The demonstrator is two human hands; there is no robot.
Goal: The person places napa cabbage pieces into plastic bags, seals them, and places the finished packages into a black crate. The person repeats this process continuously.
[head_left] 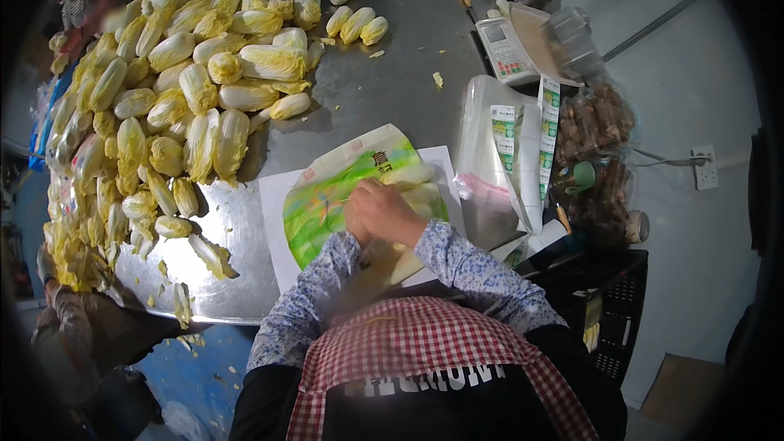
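Observation:
A green and white printed plastic bag (314, 196) lies in front of me on a white sheet (278, 220). Pale, long shapes like napa cabbage (420, 194) show at its right side and toward me. My right hand (387, 211) and my left hand (356, 219) are pressed together over the middle of the bag, fingers closed on its plastic. The right hand partly covers the left, and the fingertips are hidden.
A big heap of napa cabbages (196, 86) covers the table's left side, with loose leaves (211, 255) near its edge. To the right lie clear plastic bags (482, 139), label strips (549, 114), a white scale (502, 49) and packs of brown items (596, 122). Another person's arm (73, 318) shows at left.

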